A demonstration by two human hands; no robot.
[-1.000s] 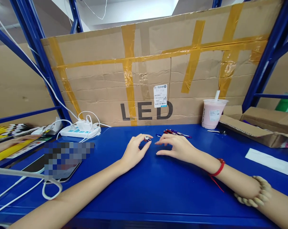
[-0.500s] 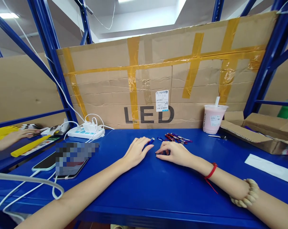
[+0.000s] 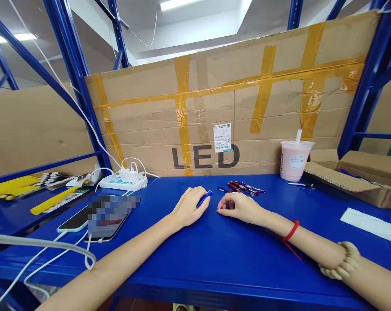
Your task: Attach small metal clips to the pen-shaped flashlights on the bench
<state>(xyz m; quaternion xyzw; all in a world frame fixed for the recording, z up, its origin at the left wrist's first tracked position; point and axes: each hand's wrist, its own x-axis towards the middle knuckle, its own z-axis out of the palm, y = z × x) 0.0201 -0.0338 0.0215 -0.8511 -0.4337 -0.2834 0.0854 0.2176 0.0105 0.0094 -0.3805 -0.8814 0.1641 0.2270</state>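
My left hand lies on the blue metal table, a bit left of the middle. Its fingers are curled in close and pressed around a little blue tube. The tube is thin and shiny, shaped like a short pen. One end sticks out past my fingertips and points up and to the right; the other end is hidden in my hand. My right hand rests on the table just beside it, but the two hands do not touch. Its fingers are bent into a loose fist, and my thumb meets my first finger at the tip. I cannot tell if something tiny is pinched there. A red string bracelet goes around that wrist, and round pale beads sit further up the arm. Just behind my right hand lies a small pile of thin tubes, red and purple and shiny. Far back on the right stands a see-through plastic cup with a pink drink and a white straw. A big wrinkly cardboard sheet with yellow tape and the letters LED stands along the back of the table.
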